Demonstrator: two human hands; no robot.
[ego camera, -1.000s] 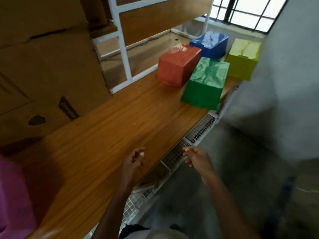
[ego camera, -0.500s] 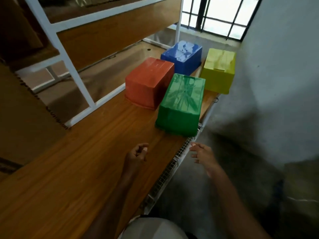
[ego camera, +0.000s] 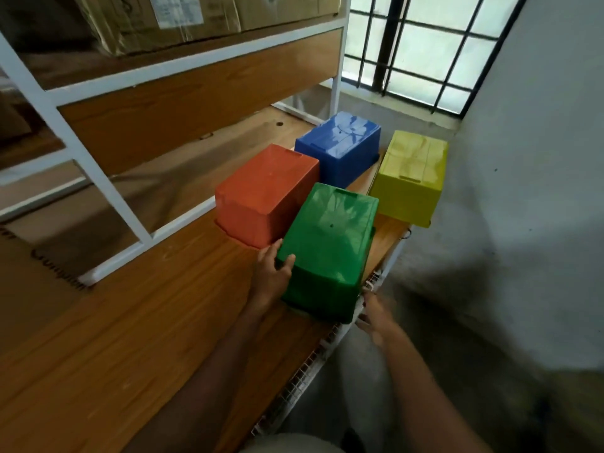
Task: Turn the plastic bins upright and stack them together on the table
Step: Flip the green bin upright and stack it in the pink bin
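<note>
The head view showed four plastic bins lying upside down at the far right end of the wooden bench [ego camera: 137,322]: a green bin [ego camera: 327,246] nearest, an orange bin [ego camera: 264,194] touching its left side, a blue bin [ego camera: 340,145] behind the orange one, and a yellow bin [ego camera: 410,178] at the far right, overhanging the bench edge. The left hand [ego camera: 271,276] lay flat against the green bin's near left corner, fingers straight, thumb up on its top. The right hand [ego camera: 372,312] was at the bin's near right bottom corner by the bench edge; it was blurred, so I could not tell whether its fingers were spread or curled under the rim.

The step in hand looked to be lifting and flipping the green bin. It probably called for both hands to grip opposite walls low near the rim, draw the bin toward the near open stretch of bench, away from the orange bin, then roll it over. The glossy plastic might slip under flat palms, and the bin sat close to the edge.
</note>
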